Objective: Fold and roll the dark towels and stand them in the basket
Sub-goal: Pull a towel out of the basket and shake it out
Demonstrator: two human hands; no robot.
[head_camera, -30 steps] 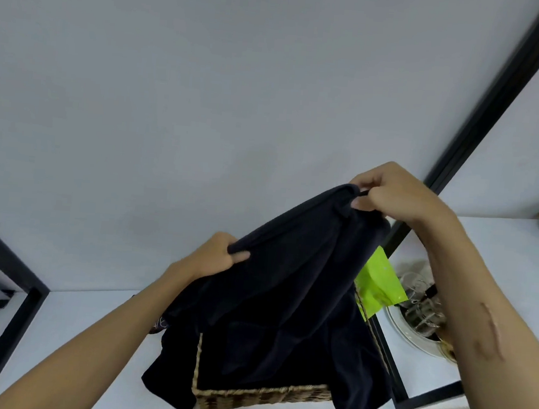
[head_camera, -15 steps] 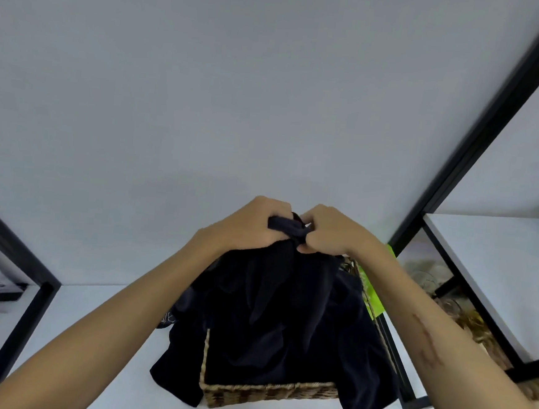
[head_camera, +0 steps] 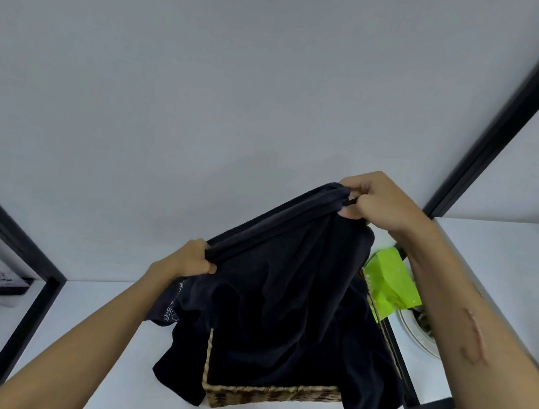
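A dark towel [head_camera: 288,270] hangs stretched between my two hands above a woven basket [head_camera: 272,395] on the white shelf. My left hand [head_camera: 186,260] grips the towel's lower left corner. Higher up, my right hand [head_camera: 381,200] pinches the other corner of its top edge. The towel's lower part drops into the basket and hides most of the inside. More dark cloth [head_camera: 181,362] spills over the basket's left and right sides.
A bright green packet [head_camera: 391,285] lies just right of the basket, beside a round white object [head_camera: 419,335]. Black frame bars run at the left [head_camera: 26,324] and the right [head_camera: 507,110]. A wall stands behind the white shelf [head_camera: 114,353].
Half a second ago my hands met at the middle with the towel bunched. They have since drawn apart, right hand up and right, left hand down and left, spreading the towel.
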